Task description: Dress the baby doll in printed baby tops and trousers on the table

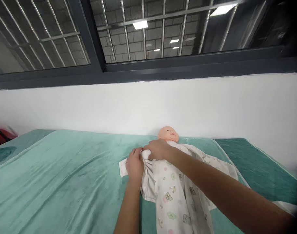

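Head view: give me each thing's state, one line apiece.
Baby doll: lying, head by the wall
Printed baby gown: over the doll, bunched near the hands
Left hand: on the gown, grip unclear
Right hand: pinching the gown
Light teal blanket: spread out, wrinkled
Window: open or shut unclear

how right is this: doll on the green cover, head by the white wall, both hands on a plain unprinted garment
The garment is not plain: the head view shows it printed with small coloured figures. The doll lies on the green cover, its head by the white wall, left hand and right hand on it.
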`<state>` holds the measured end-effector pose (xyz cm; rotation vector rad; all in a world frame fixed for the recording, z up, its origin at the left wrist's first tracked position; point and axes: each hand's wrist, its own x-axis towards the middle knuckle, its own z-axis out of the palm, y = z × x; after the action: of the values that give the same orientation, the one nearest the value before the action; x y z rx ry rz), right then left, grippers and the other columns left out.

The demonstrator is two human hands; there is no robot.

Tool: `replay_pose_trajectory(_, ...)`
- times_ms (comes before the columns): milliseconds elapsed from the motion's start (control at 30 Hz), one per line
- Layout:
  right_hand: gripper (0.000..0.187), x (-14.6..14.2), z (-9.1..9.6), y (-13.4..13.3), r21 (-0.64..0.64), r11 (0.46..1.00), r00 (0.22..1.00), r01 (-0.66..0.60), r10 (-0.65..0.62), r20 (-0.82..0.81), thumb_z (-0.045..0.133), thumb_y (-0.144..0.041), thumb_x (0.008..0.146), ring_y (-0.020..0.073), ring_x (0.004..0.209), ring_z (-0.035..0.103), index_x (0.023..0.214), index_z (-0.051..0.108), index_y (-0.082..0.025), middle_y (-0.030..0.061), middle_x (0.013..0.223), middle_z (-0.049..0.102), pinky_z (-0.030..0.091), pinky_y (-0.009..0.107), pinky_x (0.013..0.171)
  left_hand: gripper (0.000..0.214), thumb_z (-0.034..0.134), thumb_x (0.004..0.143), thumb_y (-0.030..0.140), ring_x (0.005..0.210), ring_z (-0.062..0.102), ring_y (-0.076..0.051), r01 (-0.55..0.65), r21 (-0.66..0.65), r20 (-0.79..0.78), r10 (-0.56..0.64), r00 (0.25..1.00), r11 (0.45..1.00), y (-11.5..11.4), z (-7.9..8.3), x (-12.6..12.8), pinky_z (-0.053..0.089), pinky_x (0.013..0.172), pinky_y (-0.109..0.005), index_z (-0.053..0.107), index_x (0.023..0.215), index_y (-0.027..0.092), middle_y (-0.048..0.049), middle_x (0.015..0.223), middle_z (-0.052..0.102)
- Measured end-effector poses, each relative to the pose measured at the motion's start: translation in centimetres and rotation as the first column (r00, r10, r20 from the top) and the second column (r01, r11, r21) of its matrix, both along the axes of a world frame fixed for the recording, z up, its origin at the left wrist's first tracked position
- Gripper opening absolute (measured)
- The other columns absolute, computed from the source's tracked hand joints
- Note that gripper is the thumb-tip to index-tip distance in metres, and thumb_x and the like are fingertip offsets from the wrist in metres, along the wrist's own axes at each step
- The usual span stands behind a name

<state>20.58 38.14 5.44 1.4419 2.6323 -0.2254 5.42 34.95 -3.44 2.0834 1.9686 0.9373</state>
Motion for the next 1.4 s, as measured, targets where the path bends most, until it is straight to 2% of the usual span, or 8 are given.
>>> replay_pose_trajectory(533, 0.021, 5.2, 3.3, -1.2, 0.061, 0.993, 0.986, 0.103, -0.094, -0.141, 0.053, -0.028, 0.085, 0.0131, 0.068, 0.060, 0.100, 0.067, -0.028, 0.0005, 0.096, 0.067, 0.034, 0.026, 0.063, 0.053, 0.042, 0.080, 0.003, 0.099, 0.061, -0.022, 0.000, -0.101, -0.100, -0.010, 0.995, 0.995, 0.3, -0.5, -1.3, 0.040, 0.070, -0.029, 0.057, 0.123, 0.030, -0.0017, 0.113, 0.069)
replay_pose_trajectory(733, 0.022, 2.5, 2.0, -1.1, 0.051, 0.997, 0.988, 0.057, -0.049, -0.145, 0.057, -0.027, 0.082, 0.0182, 0.078, 0.064, 0.101, 0.068, -0.029, 0.0016, 0.095, 0.069, 0.035, 0.026, 0.061, 0.032, 0.046, 0.088, 0.016, 0.102, 0.061, -0.028, -0.107, -0.061, -0.314, 0.082, 0.946, 0.992, 0.5, 0.1, -0.8, 0.044, 0.081, -0.038, 0.059, 0.116, 0.024, -0.0075, 0.108, 0.067)
replay_pose_trajectory(867, 0.031, 0.2, 0.6, -1.2, 0.065, 0.997, 0.990, 0.040, -0.031, -0.141, 0.057, -0.021, 0.080, 0.0228, 0.087, 0.065, 0.108, 0.068, -0.027, 0.0053, 0.100, 0.070, 0.041, 0.029, 0.067, 0.035, 0.052, 0.084, 0.015, 0.107, 0.058, -0.026, 0.011, 0.024, -0.381, -0.001, 0.925, 1.000, 0.4, 0.1, 0.0, 0.039, 0.096, -0.041, 0.056, 0.118, 0.024, -0.0056, 0.110, 0.066)
replay_pose_trajectory(1033, 0.039, 2.0, -0.5, -3.3, 0.132, 0.977, 0.920, 0.167, -0.107, -0.378, 0.049, -0.027, 0.090, 0.0231, 0.111, 0.060, 0.128, 0.059, -0.025, 0.0067, 0.119, 0.067, 0.045, 0.034, 0.087, 0.036, 0.053, 0.085, 0.018, 0.106, 0.056, -0.026, 0.039, 0.017, -0.400, -0.029, 0.916, 0.999, 0.3, 0.2, 0.5, 0.042, 0.085, -0.038, 0.055, 0.120, 0.025, -0.0058, 0.112, 0.065)
replay_pose_trajectory(1167, 0.036, 7.2, -3.4, -6.7, 0.123, 0.875, 0.624, 0.468, -0.229, -0.747, 0.042, -0.027, 0.094, 0.0202, 0.123, 0.054, 0.125, 0.060, -0.025, 0.0040, 0.130, 0.063, 0.040, 0.035, 0.102, 0.034, 0.047, 0.086, 0.014, 0.106, 0.056, -0.028, -0.052, 0.014, -0.429, 0.053, 0.902, 0.999, 0.3, 0.2, 0.2, 0.042, 0.085, -0.040, 0.058, 0.116, 0.024, -0.0083, 0.113, 0.064)
replay_pose_trajectory(1233, 0.036, 10.1, -5.9, -8.1, 0.040, 0.742, 0.432, 0.669, -0.344, -0.834, 0.039, -0.032, 0.095, 0.0211, 0.118, 0.056, 0.125, 0.059, -0.027, 0.0034, 0.127, 0.064, 0.044, 0.037, 0.098, 0.036, 0.044, 0.085, 0.012, 0.105, 0.056, -0.029, -0.063, 0.002, -0.435, 0.058, 0.898, 0.998, 0.4, 0.0, 0.1, 0.043, 0.085, -0.041, 0.059, 0.116, 0.024, -0.0087, 0.113, 0.065)
replay_pose_trajectory(1333, 0.039, 13.2, -9.3, -9.3, 0.069, 0.604, 0.412, 0.794, -0.451, -0.792, 0.045, -0.033, 0.090, 0.0275, 0.119, 0.054, 0.124, 0.060, -0.021, 0.0081, 0.127, 0.063, 0.038, 0.046, 0.104, 0.045, 0.047, 0.083, 0.012, 0.111, 0.054, -0.031, -0.056, 0.000, -0.421, 0.051, 0.906, 0.998, 0.6, -0.3, 0.3, 0.043, 0.092, -0.046, 0.056, 0.125, 0.024, -0.0092, 0.121, 0.063)
replay_pose_trajectory(1400, 0.043, 14.0, -10.4, -9.4, 0.083, 0.571, 0.426, 0.817, -0.499, -0.755, 0.047, -0.029, 0.087, 0.0290, 0.122, 0.052, 0.127, 0.059, -0.019, 0.0089, 0.129, 0.063, 0.033, 0.048, 0.108, 0.056, 0.048, 0.080, 0.011, 0.121, 0.050, -0.031, -0.036, 0.005, -0.382, 0.035, 0.923, 0.999, 0.7, -0.2, 0.8, 0.038, 0.103, -0.051, 0.050, 0.134, 0.025, -0.0091, 0.131, 0.059)
